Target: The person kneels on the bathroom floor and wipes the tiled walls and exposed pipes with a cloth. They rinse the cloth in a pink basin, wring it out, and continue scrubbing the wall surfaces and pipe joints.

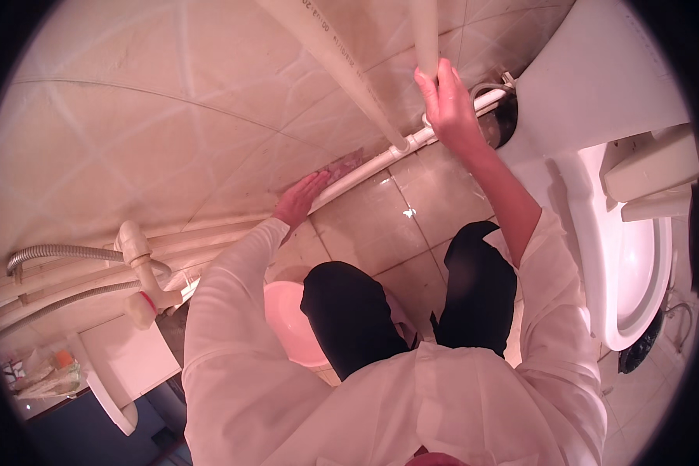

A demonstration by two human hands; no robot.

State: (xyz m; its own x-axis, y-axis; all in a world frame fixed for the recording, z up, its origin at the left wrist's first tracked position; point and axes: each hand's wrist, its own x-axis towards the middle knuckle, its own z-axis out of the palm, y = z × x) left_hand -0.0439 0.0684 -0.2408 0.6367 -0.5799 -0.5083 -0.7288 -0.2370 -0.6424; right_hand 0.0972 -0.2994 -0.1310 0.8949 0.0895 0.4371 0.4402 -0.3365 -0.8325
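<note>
My right hand (449,105) is wrapped around a pale vertical plastic pipe (425,35) at the wall. A second vertical pipe (349,76), bearing printed marks, runs down to a fitting on a white horizontal pipe (358,177) along the foot of the tiled wall. Low down, my left hand (303,197) rests with its fingers extended between this pipe and the wall. Just past its fingertips is a rough pinkish-grey patch (346,165); I cannot tell whether it is cloth or bare wall. Nothing shows in the left hand, though its palm is hidden.
A pink basin (288,317) stands on the tiled floor (378,221) beside my left knee. Wet glints show on the tiles. To the right is a white toilet (611,291). Corrugated hoses (64,251) and a plastic drain elbow (135,247) occupy the left, above a white cabinet (128,355).
</note>
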